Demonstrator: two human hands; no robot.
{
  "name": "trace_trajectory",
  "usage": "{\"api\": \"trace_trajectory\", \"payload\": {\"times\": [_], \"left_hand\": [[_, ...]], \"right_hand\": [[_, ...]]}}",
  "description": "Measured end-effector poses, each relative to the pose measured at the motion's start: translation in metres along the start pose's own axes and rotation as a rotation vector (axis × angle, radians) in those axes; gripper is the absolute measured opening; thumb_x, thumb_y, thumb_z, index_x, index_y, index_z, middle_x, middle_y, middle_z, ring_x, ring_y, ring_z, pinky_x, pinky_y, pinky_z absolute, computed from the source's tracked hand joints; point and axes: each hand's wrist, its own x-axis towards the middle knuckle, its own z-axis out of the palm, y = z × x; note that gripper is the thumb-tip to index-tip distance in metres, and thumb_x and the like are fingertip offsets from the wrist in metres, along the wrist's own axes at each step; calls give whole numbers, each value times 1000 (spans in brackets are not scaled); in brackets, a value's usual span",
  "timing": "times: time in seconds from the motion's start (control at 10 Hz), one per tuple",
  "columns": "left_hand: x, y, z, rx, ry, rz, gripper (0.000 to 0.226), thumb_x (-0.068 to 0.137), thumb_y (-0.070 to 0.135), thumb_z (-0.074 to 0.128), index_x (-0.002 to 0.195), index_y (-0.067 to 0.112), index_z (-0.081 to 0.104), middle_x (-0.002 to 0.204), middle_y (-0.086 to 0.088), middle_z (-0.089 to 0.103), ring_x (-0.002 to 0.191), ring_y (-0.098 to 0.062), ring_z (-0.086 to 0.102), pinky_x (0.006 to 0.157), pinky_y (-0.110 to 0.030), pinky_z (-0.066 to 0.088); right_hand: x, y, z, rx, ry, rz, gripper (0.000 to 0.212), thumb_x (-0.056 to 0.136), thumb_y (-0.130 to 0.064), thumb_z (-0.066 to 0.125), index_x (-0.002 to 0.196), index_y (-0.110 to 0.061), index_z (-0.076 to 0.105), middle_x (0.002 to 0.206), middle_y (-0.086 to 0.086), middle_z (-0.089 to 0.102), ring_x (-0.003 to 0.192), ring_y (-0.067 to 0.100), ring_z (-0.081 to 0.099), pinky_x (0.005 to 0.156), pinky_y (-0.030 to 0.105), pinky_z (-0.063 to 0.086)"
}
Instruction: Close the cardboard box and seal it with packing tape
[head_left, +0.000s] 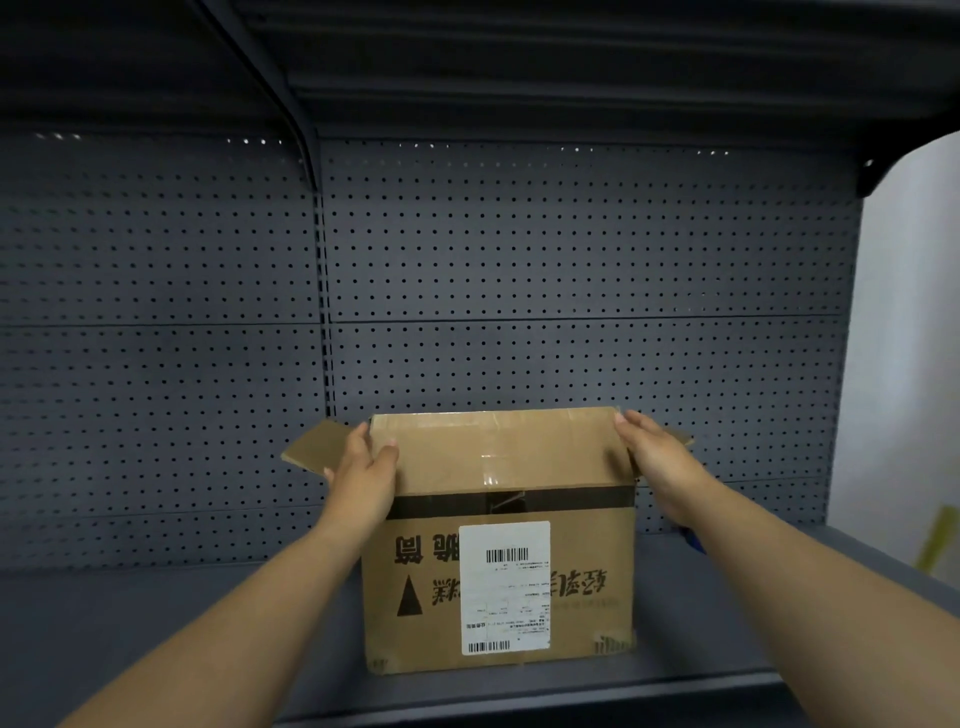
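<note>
Brown cardboard box (498, 587) is seated on the dark grey shelf (156, 623), at 6 o'clock in view, printed text upside down, white shipping label (505, 587) on the near face. Long flap (498, 449) is held raised: left hand (363, 467) is clamped on its 9 o'clock edge, thumb on the near side; right hand (657, 457) is wrapped on the 3 o'clock edge. Side flap (317, 447) is splayed out toward 9 o'clock. Perforated back panel (571, 260) is seen behind at 12 o'clock.

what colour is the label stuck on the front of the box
White with black barcodes and print, on the brown cardboard box; the label shows best in the head view.
</note>
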Motion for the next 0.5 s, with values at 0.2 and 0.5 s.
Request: {"api": "trace_trajectory", "payload": {"times": [0.2,0.5], "left_hand": [[-5,4,1,-25,-6,27,48,100,28,35,145,23,21,144,-6,36,140,-31,16,115,-46,13],[-4,16,-3,47,-70,-45,51,99,33,37,146,19,23,142,-8,41,130,-26,38,105,-38,30]], "right_hand": [[-2,-2,-3,-10,-34,-12,55,98,-43,36,147,-20,25,150,9,33,136,28,32,110,42,23],[-55,-78,-31,-243,-38,-390,54,92,-44,45,143,-30,34,146,-10,38,130,12,39,105,31,32]]}}
